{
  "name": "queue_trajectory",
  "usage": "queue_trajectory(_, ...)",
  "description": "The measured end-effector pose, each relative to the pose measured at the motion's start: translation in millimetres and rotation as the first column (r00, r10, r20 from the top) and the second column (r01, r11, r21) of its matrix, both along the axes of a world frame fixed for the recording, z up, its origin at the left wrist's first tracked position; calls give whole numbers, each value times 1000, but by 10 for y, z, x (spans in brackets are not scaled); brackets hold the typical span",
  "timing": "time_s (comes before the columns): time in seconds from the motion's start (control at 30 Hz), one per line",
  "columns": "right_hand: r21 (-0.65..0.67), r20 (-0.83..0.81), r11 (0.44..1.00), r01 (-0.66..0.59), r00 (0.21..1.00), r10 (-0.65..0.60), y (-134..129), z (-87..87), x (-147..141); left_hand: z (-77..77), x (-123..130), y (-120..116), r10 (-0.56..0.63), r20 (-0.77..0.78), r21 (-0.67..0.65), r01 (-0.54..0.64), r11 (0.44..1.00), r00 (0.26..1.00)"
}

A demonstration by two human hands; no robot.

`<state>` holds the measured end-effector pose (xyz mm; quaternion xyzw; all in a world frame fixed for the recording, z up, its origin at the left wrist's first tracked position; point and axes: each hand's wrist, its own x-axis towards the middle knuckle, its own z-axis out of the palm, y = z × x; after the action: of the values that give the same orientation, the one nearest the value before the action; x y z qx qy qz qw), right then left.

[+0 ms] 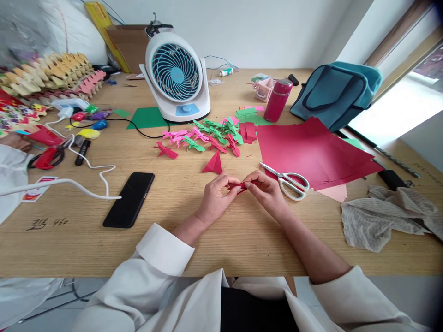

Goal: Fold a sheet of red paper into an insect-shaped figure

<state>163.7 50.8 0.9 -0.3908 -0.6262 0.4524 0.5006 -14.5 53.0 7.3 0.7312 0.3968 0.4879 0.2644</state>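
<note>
Just left of the scissors (pixel 294 185), over the near part of the bench (pixel 238 249), a small folded piece of red paper (pixel 243 186) is held between two hands. The left hand (pixel 215 196) pinches one end, its grip narrow, thumb against fingers; the right hand (pixel 267 191), the closer to the scissors, has a similarly narrow grip on the other end. The step in hand looks like folding or creasing this piece, though fingers hide much of it; the next move seems to call for one grip to steady the paper while the other presses the fold flat. Well left of the scissors lies a black phone (pixel 129 200). Somewhat farther, left of the blades and apart from them, sits a red paper triangle (pixel 213 163), while large red sheets (pixel 308 147) spread just behind the scissors. Beyond, behind and left of them, lies a cluster of green, pink and red folded pieces (pixel 214 131); farther back on that side stands a fan (pixel 177 76), and behind the scissors a red bottle (pixel 278 101)
</note>
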Motion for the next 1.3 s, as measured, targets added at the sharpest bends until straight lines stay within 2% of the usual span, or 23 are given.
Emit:
queue_trajectory(0.13, -25, -31, 999, -23, 999, 22, -2, 40, -1, 21, 3, -5, -32, 34, -39, 33, 999, 999)
queue_trajectory(0.3, -5, -44, 999, -41, 998, 40, 2, 0, -9, 31, 7, -11, -16, 48, -67, 19, 998, 999)
queue_trajectory(0.63, 110, 145, 994, -29, 989, 12, -21, 34, -12, 43, 33, -29, -44, 21, -147, 47, 988, 999)
queue_trajectory(0.93, 192, 259, 981, -34, 966, -18, -29, 90, -1, -43, -14, 66, -119, 41, -268, 126, 955, 992)
queue_trajectory(1.1, 159, 284, 987, -27, 959, -20, -27, 86, -12, -39, -60, 112, -146, -8, -352, 134, 926, 989)
queue_trajectory(1.3, 78, 240, 997, -6, 971, -13, -21, 63, -22, -30, -30, 83, -91, -26, -277, 81, 958, 995)
